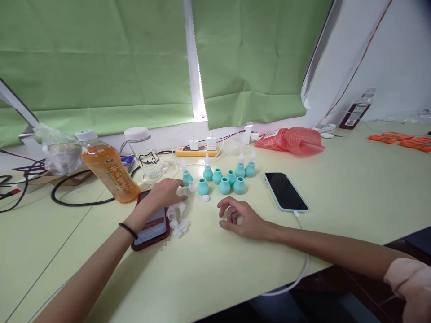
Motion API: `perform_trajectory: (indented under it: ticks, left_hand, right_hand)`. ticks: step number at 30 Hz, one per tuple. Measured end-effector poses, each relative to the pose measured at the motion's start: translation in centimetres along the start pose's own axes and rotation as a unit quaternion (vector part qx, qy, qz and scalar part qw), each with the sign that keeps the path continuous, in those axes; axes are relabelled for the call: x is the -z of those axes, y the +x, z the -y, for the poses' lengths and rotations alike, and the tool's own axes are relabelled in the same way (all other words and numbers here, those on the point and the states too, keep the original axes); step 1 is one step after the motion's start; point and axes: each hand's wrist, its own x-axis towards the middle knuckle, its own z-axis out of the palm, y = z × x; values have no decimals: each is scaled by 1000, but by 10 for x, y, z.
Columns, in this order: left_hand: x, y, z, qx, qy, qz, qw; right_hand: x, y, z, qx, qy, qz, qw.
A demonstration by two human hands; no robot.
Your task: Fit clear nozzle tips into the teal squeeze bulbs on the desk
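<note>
My left hand (167, 194) reaches over a phone in a red case (152, 231), thumb and index finger apart with nothing seen between them. Its index fingertip is at the leftmost teal rubber bulb (187, 178), which has a clear nozzle on top; whether they touch I cannot tell. Below the hand lie several loose translucent plastic pieces (182, 228). My right hand (243, 218) rests on the table, fingers loosely curled, thumb apart, holding nothing. Just beyond it stand several teal bulbs (224, 185) without nozzles. Farther back, a few bulbs (240, 170) carry clear nozzles.
To the right lies a phone (285, 192) on a white charging cable. An orange drink bottle (109, 170) and a clear white-lidded bottle (144, 154) stand at the left. A yellow power strip (196, 151) and pink bubble wrap (291, 141) lie along the back; orange-handled tools (400, 140) lie far right.
</note>
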Motion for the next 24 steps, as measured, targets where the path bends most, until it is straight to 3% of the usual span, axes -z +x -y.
perform_trajectory:
  ticks: [6,11,13,18,24]
  left_hand:
    - [-13,0,-3,-2,-26,-43,999]
    - [0,-18,-14,21,-101,-136,985]
    - [6,-28,-26,-1,-169,-157,973]
    - [1,-48,-66,-101,-413,-22,905]
    - [-19,-47,-86,-84,-510,-17,856]
  right_hand:
    - [0,-1,-1,2,-3,-2,1000]
    - [-1,-1,-1,6,1,-8,1000]
    - [-1,-1,0,10,-3,-20,1000]
    - [-1,-2,4,34,-32,-15,999]
    - [-2,0,3,44,-31,-22,998]
